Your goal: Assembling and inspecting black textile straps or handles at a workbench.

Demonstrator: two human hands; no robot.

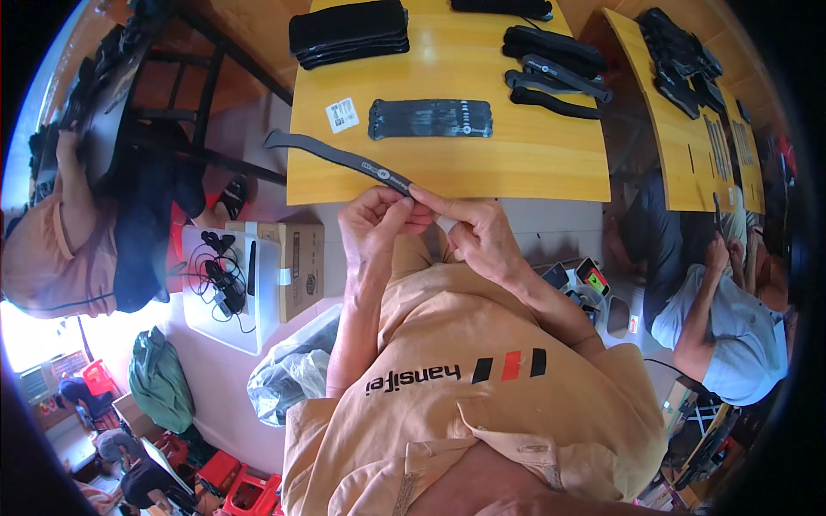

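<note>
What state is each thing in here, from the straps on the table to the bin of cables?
Left grip: pinching the held strap.
Right grip: fingertips at the same end; closure unclear.
Held strap: extended, uncoiled.
Upper-left straps: stacked.
Middle straps: flat, together.
Right-side straps: loosely heaped.
White label: lying flat.
Bin: open.
Black cables: tangled.
Plastic bag: crumpled.

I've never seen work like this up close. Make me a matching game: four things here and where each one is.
Things:
1. grey strap
2. white label
3. clear bin
4. thick black stack

Places:
A. far left corner of the yellow table
B. beneath black cables
C. one end in the hands
D. between stack and strap

Pairs: 1-C, 2-D, 3-B, 4-A
</note>
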